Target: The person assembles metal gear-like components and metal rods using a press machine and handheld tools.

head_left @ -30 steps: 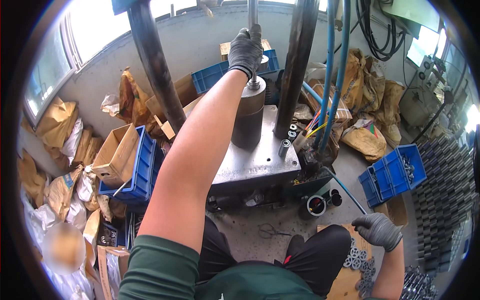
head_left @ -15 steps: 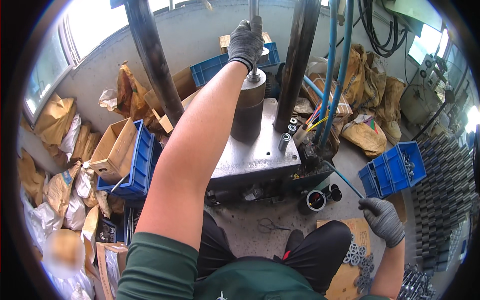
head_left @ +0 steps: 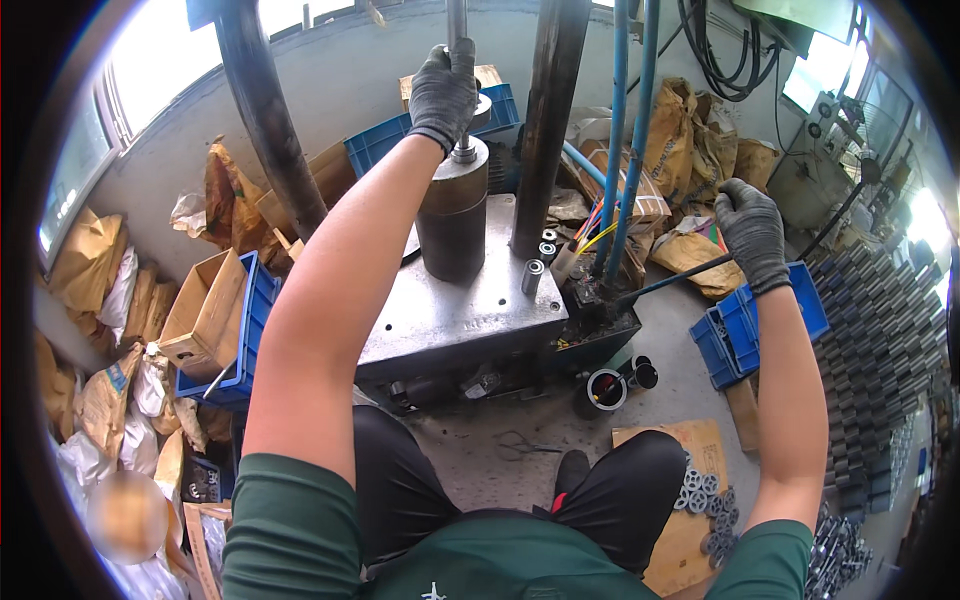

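Note:
My left hand, in a grey knit glove, is closed around an upright metal rod. Its fingers hide part of the rod and whatever else may be inside the grip. Below it, a thick dark metal cylinder stands on a steel press table, with a narrower shiny fitting on top. Out to the right, my gloved right hand is closed on the end of a long lever bar. That bar slopes up from a dark mechanism beside the table.
Dark pillars and blue pipes rise around the table. Small metal sleeves stand on it. A blue crate holds a cardboard box at left; blue bins and stacked metal pieces are at right. Gear-like discs lie on cardboard.
My right hand has swung upward, lifting the lever bar with it. My left hand keeps its grip on the rod. The whole view has shifted a little, moving the scene leftward.

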`<control>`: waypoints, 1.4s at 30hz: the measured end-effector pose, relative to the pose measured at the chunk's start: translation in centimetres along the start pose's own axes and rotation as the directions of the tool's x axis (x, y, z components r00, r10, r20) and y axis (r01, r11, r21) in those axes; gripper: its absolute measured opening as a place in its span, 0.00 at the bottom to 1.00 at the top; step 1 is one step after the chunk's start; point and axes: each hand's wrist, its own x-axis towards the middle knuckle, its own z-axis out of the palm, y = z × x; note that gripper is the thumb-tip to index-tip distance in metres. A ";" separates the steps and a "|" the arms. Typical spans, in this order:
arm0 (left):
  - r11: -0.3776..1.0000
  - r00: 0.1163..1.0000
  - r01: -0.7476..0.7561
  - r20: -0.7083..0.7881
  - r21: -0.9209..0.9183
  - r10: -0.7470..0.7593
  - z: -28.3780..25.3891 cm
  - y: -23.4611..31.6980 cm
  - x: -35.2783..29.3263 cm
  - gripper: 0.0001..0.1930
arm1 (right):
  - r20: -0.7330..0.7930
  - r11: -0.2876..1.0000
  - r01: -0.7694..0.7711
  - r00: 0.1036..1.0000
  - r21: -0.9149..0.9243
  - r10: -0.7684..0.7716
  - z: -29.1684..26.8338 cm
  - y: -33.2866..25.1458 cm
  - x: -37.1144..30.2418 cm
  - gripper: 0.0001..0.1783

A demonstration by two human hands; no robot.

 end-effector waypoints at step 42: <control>-0.233 0.107 0.920 0.775 -0.315 -0.622 -7.2 -6.0 -37.1 0.23 | 0.943 -0.240 -0.916 0.284 0.320 0.176 11.1 -17.9 -33.2 0.24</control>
